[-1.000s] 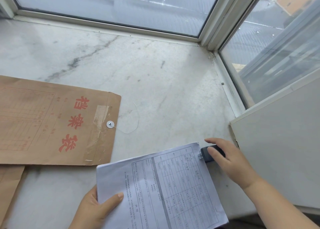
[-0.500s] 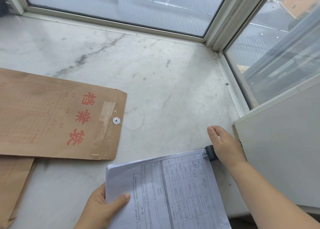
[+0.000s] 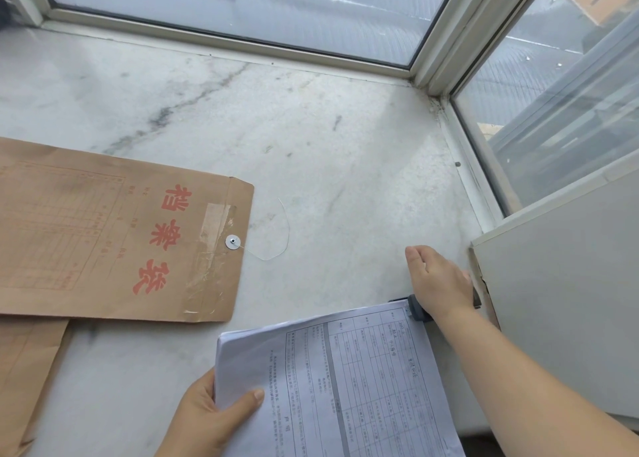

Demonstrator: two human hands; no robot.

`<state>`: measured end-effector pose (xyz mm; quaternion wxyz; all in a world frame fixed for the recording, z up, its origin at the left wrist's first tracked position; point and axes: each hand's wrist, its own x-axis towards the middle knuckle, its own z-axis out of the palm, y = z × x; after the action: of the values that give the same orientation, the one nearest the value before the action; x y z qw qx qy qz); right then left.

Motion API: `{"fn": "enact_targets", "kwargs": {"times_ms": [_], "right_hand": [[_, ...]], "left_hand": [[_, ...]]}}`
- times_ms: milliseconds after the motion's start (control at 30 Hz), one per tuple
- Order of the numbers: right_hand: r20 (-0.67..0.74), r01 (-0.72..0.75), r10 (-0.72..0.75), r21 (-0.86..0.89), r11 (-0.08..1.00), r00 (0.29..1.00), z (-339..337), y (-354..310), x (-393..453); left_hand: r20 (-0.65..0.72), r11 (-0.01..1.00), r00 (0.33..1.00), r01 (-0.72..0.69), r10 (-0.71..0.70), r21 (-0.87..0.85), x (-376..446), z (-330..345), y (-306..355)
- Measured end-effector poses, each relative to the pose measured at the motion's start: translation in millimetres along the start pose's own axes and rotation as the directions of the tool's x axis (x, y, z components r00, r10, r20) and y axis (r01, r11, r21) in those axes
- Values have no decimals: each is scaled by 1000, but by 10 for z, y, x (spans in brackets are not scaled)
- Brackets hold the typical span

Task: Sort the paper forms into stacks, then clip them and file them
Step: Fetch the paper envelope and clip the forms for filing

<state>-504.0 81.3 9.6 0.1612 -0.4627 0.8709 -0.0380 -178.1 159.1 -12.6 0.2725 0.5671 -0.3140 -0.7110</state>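
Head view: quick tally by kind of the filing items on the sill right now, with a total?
Brown envelopes: 2, a large one with red print and another partly under it at lower left.
Stacks of forms: 1, held by the left hand.
Dark clips: 1, at the stack's corner under the right hand.
Total: 4

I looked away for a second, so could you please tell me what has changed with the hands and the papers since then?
The right hand has come down flat over the dark stapler-like tool at the far right corner of the paper forms, covering most of it. The left hand still grips the stack's near left edge. The brown envelope and its string lie as before.
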Motion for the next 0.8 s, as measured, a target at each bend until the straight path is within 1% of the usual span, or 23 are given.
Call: {"fn": "enact_targets", "kwargs": {"times_ms": [67, 167, 267, 333, 367, 433, 500, 533, 633, 700, 767, 800], "right_hand": [[-3, -7, 6, -49, 999, 1000, 52, -4, 22], [-6, -31, 31, -91, 995, 1000, 88, -7, 35], [-52, -64, 58, -136, 989, 997, 178, -15, 31], [-103, -75, 58, -179, 981, 993, 269, -28, 30], [-134, -75, 53, -164, 984, 990, 304, -39, 41], [-210, -61, 40, -95, 994, 977, 343, -24, 8], [-299, -16, 5, -36, 999, 954, 352, -11, -22], [-320, 1, -4, -10, 1000, 947, 338, -11, -40], [-247, 27, -11, 61, 998, 969, 240, -10, -65], [-264, 95, -38, 207, 974, 964, 131, 44, -90], [-366, 180, -24, 401, 898, 930, -41, 99, -205], [-404, 208, -1, 467, 859, 915, -113, 142, -296]], "left_hand": [[-37, 1000, 999, -1, 1, 21, 6, -7, 5], [-67, 997, 997, 36, -32, 62, 25, -23, -29], [-120, 995, 989, 88, -83, 38, 39, 3, -14], [-139, 997, 988, 74, -69, 28, 69, 18, -20], [-162, 998, 986, 54, -46, 40, 79, 32, -15], [-169, 998, 985, 28, -17, 58, 68, 64, 35], [-141, 999, 990, 32, -26, 37, 62, 60, 88], [-122, 999, 992, 43, -39, 31, 64, 45, 100], [-74, 999, 996, 47, -46, 10, 38, 11, 121], [-63, 999, 998, 32, -32, -4, 29, -4, 176], [-38, 1000, 999, 19, -19, -11, 30, -45, 271], [-33, 1000, 999, 8, -9, -25, 19, -96, 305]]}}
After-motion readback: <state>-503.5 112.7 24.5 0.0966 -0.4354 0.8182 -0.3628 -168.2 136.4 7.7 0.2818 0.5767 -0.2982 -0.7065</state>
